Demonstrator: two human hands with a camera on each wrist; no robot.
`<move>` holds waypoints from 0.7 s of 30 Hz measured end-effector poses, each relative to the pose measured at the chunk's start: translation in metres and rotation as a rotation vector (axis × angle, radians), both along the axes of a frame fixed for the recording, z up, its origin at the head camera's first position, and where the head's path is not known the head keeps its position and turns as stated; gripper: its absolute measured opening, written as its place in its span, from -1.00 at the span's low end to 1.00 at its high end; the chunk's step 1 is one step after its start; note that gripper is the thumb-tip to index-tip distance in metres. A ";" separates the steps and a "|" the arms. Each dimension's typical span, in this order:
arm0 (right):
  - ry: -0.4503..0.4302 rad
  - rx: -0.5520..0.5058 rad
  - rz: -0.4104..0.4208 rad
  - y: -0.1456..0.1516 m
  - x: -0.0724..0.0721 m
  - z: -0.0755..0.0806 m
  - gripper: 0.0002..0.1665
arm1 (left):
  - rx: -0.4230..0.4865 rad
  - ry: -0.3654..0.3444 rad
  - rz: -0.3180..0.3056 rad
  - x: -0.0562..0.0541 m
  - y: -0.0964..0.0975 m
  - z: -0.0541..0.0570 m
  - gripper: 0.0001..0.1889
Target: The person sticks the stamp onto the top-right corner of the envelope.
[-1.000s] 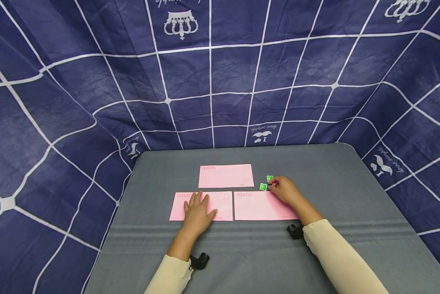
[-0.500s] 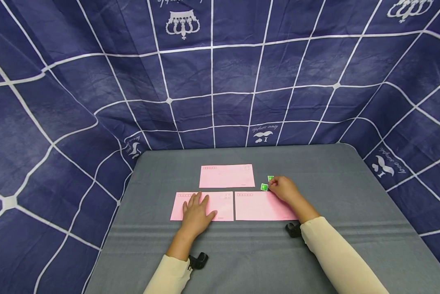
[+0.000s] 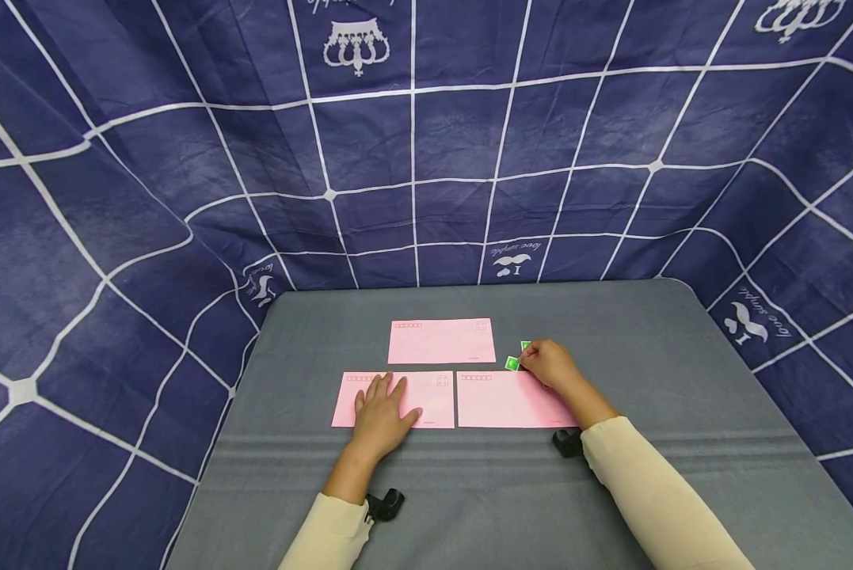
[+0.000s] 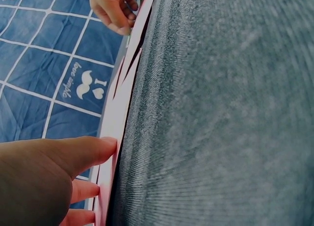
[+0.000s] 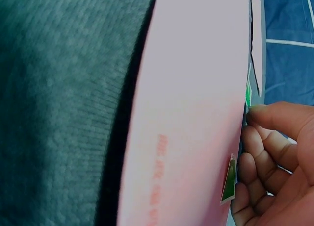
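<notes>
Green stamps (image 3: 512, 364) lie right of centre in the head view, with a second stamp (image 3: 525, 345) partly behind the right hand (image 3: 550, 366); its fingers curl, thumb and forefinger together, though whether they pinch anything cannot be told. The right wrist view shows a third stamp (image 5: 228, 183), apparently on the lower-right envelope (image 3: 504, 404). The left hand (image 3: 382, 416) spreads over the lower-left envelope (image 3: 433, 408). Picking up a stamp seems in hand; next calls for a fingertip grip, then placing it on an envelope's upper-right corner.
</notes>
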State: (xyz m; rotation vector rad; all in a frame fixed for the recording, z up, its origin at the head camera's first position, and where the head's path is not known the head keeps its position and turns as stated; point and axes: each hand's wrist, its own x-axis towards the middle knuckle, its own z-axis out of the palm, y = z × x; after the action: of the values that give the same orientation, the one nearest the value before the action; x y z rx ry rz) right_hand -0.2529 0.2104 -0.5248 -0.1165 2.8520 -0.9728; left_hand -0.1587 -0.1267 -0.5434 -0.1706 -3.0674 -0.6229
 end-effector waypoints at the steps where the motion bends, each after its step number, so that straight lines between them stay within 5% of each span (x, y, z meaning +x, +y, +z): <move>1: -0.009 -0.001 -0.002 0.000 -0.001 0.000 -0.85 | 0.002 -0.002 0.002 0.000 0.000 0.000 -0.26; 21: -0.040 -0.104 -0.057 0.000 -0.004 0.002 -0.80 | 0.019 -0.025 -0.002 0.000 -0.001 0.000 -0.26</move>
State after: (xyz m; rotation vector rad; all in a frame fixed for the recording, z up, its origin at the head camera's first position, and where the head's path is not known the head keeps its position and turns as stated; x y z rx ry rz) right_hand -0.2567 0.2104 -0.5228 -0.0247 2.7830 -1.1214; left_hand -0.1586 -0.1281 -0.5437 -0.1663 -3.0847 -0.6596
